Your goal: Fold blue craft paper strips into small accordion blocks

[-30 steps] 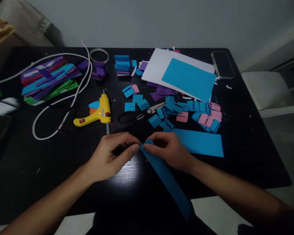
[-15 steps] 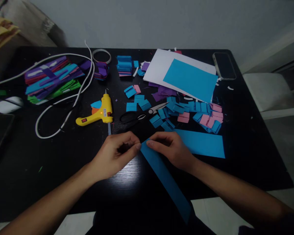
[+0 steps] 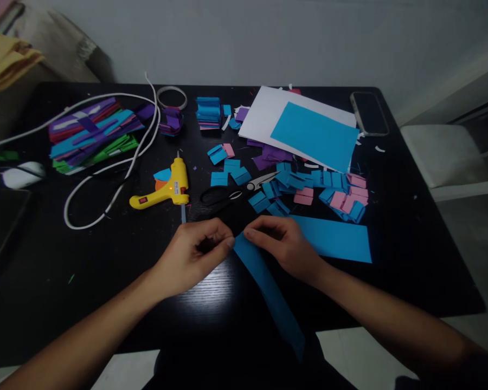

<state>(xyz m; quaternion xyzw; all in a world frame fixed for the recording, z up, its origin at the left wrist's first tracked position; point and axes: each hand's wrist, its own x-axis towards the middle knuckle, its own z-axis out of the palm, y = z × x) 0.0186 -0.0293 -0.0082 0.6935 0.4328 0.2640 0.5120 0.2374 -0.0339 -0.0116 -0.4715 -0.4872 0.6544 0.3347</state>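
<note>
A long blue paper strip (image 3: pixel 270 290) is pinched near its upper end by both hands, and its lower part hangs past the table's front edge. My left hand (image 3: pixel 199 254) has thumb and forefinger closed on the strip's left corner. Just to the right, my right hand (image 3: pixel 287 244) pinches the same end. Under and beyond the right hand lies a wider blue paper piece (image 3: pixel 341 238). Black-handled scissors (image 3: pixel 248 188) lie behind the hands, beside folded blue and pink paper pieces (image 3: pixel 305 196). A yellow glue gun (image 3: pixel 174 184) rests to the left.
On the black table (image 3: pixel 117 287) are bundled coloured strips (image 3: pixel 93 130), a white cable (image 3: pixel 67 208), a mouse (image 3: pixel 24 174), a tape ring (image 3: pixel 185 100), a folded blue stack (image 3: pixel 209 111), white sheets (image 3: pixel 258 114) under a blue sheet (image 3: pixel 315 132), and a phone (image 3: pixel 370 112).
The strip's lower end has swung slightly left and the strip now bends more. Both hands keep their pinch at its upper end. The view has shifted a little.
</note>
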